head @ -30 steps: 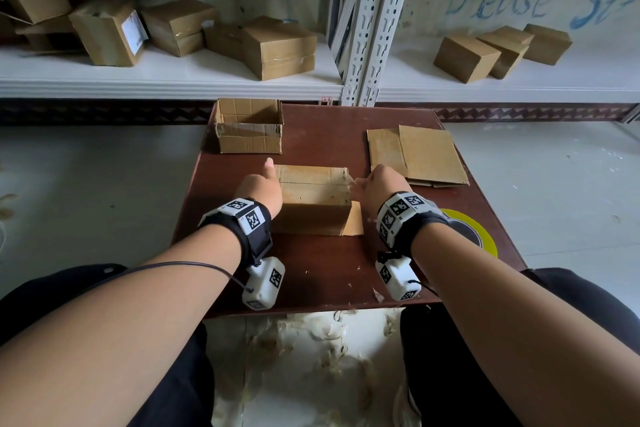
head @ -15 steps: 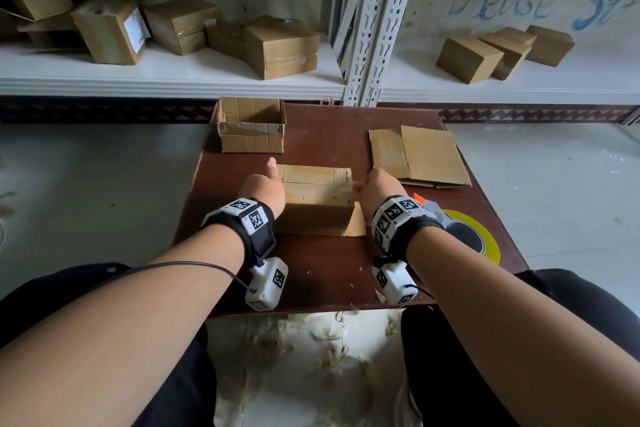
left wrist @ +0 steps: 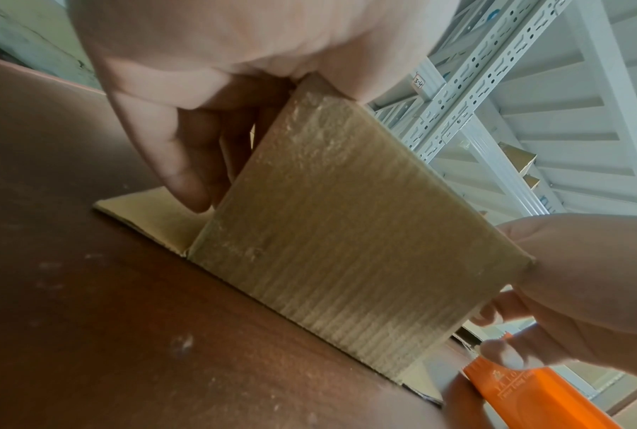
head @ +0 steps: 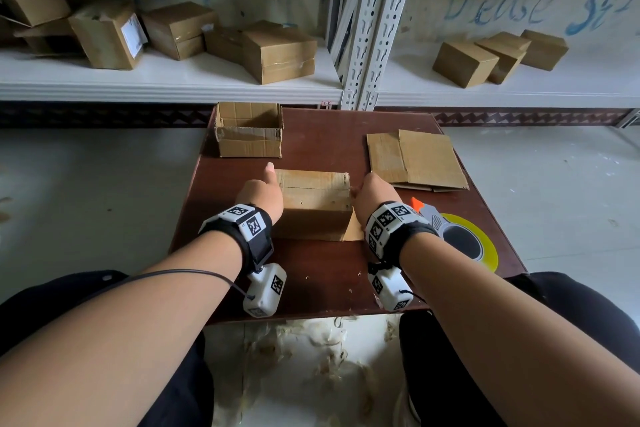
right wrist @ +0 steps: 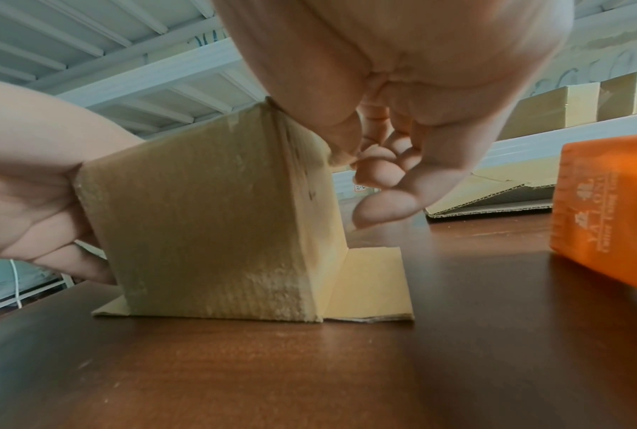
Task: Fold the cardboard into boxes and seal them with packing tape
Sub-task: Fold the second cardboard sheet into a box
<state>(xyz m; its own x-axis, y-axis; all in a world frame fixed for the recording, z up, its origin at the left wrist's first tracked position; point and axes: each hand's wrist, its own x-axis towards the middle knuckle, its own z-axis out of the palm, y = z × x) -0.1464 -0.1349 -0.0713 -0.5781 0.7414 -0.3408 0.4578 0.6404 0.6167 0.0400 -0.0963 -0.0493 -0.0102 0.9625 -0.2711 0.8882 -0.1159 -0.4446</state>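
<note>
On the brown desk, the left hand and right hand clasp the 2 ends of a half-folded cardboard box, fingers curled against its sides. Right of it lies the tape dispenser; farther back, flat cardboard and an open box.

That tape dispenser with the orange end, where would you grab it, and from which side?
Probably by its grey handle, reaching with the right hand from above and the near right. The tape dispenser lies flat on the table, its handle angled toward the box, and the yellow roll looks too wide for a firm grasp.
</note>
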